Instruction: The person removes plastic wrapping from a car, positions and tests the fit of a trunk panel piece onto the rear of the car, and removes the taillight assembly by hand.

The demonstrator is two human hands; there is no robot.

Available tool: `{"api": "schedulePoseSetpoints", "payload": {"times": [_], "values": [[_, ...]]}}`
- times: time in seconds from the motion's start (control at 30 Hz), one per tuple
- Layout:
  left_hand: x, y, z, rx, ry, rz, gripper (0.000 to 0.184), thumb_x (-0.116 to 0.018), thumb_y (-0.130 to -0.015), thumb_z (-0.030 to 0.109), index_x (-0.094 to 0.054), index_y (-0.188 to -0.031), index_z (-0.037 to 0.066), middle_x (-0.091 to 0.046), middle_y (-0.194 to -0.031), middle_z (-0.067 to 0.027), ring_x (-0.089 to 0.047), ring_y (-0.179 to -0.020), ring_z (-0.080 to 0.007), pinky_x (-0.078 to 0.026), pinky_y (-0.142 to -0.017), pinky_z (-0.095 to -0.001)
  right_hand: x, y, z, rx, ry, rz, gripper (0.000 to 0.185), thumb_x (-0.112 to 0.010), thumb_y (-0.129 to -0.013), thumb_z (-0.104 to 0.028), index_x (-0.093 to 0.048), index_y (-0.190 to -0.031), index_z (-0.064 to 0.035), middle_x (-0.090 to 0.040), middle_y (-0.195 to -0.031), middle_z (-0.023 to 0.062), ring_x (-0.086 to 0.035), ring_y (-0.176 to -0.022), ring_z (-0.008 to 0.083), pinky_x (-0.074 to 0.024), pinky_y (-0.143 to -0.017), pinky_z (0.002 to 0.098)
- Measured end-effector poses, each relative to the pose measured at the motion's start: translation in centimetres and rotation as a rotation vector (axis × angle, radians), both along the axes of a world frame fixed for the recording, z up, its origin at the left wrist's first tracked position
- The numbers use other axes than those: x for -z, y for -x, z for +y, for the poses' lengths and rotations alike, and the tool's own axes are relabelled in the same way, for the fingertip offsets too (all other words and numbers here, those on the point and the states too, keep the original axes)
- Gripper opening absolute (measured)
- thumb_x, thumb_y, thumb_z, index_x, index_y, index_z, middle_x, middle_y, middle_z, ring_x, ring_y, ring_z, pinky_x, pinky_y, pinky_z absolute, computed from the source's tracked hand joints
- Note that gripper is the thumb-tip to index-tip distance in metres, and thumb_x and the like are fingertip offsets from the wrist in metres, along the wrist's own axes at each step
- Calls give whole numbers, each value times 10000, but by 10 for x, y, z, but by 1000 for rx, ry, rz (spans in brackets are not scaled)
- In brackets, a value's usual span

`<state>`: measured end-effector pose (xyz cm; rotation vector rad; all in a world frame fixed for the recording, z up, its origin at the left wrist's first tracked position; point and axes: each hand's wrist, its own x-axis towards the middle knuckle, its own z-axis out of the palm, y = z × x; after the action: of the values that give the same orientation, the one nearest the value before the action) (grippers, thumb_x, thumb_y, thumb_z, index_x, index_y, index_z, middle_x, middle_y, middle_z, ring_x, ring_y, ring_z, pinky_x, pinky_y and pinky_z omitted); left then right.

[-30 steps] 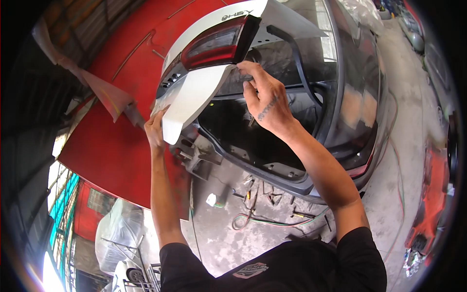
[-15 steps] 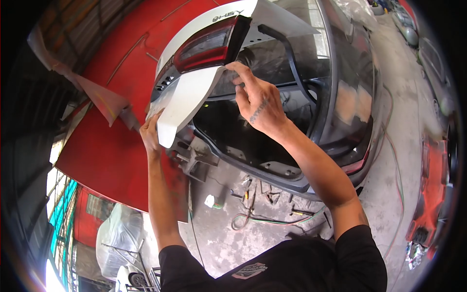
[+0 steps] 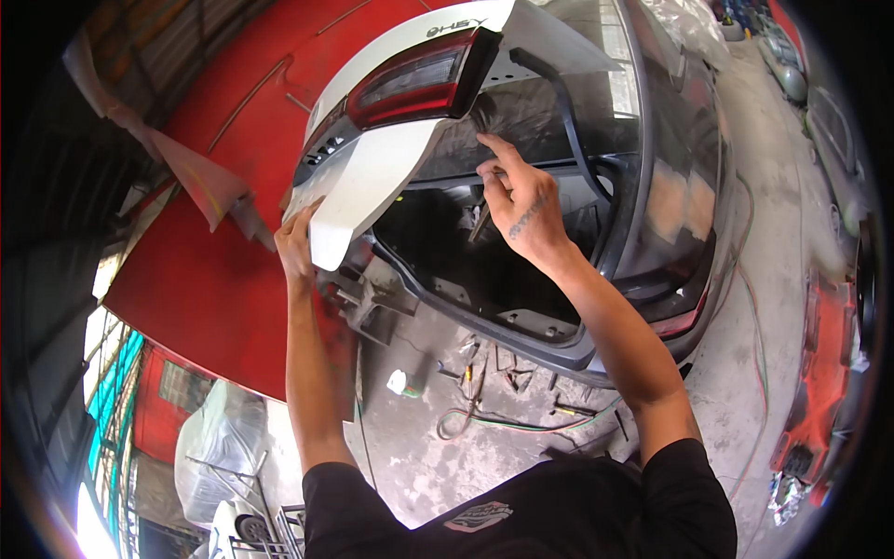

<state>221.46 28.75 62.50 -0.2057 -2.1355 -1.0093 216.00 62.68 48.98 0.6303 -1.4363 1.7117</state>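
A white trunk lid (image 3: 377, 177) stands raised at the rear of a dark car (image 3: 675, 149), a red-and-clear tail light (image 3: 416, 86) set into it. Our left hand (image 3: 296, 247) grasps the lid at its lower left corner, fingers curled at the edge. Our right hand (image 3: 521, 200), released and holding nothing, is just to the right of the lid and apart from it, forefinger extended and the other fingers loosely bent. Dark lettering (image 3: 456, 28), too small for us to read, runs along the lid's upper end. Below and to the right of the lid, we look into the open trunk (image 3: 447, 238). A broad red surface (image 3: 223, 289) spreads to the left of the lid and beyond it. On the concrete floor (image 3: 428, 484), below the lid, we see a white container (image 3: 399, 382), a looped hose (image 3: 507, 426) and scattered tools (image 3: 575, 410). Farther below and left of the lid, clear plastic sheeting (image 3: 219, 447) covers a bulky shape.
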Motion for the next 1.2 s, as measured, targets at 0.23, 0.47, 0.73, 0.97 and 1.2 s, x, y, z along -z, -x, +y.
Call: {"api": "schedulePoseSetpoints", "payload": {"times": [0.23, 0.47, 0.73, 0.97, 1.2], "values": [[1, 1, -5, 17, 20, 1, 362, -557, -1043, 253, -773, -1060, -36, -655, -742, 31, -512, -605, -38, -339, -545, -242, -18, -21, -2, 37, -34, 72, 573, -633, -906, -32, -537, -1467, -97, -737, -922, 169, -718, -809, 375, -568, -730, 440], [-4, -7, 3, 1, 12, -72, 380, -528, -1041, 189, -733, -1173, -104, -757, -1090, -144, -688, -955, -171, -517, -879, -290, -20, -15, 5, 85, -98, 96, 553, -635, -903, -28, -548, -1448, -64, -733, -939, 185, -712, -815, 386, -572, -740, 448], [-4, -6, 2, 5, 81, -24, 373, -523, -1029, 183, -748, -1144, -92, -763, -1106, -146, -689, -983, -175, -513, -899, -284, -6, -14, -4, 163, -62, 179, 259, -618, -942, -12, -699, -1186, 15, -743, -937, 185, -730, -734, 295, -568, -683, 352], [1, 2, -7, -5, -40, -32, 371, -541, -1015, 188, -756, -1096, -103, -770, -1100, -169, -698, -986, -200, -513, -918, -292, -24, -86, -51, 24, -69, 627, 311, -691, -794, -5, -687, -1105, 6, -674, -801, 108, -639, -633, 252, -515, -611, 385], [15, 16, -25, -12, 387, 265, 335, -587, -936, 242, -774, -1013, -24, -753, -895, -176, -645, -794, -161, -503, -730, -328, -85, -120, -122, 251, -442, 776, 306, -714, -775, -15, -716, -1078, 29, -690, -916, 151, -659, -862, 293, -548, -788, 425]]}}
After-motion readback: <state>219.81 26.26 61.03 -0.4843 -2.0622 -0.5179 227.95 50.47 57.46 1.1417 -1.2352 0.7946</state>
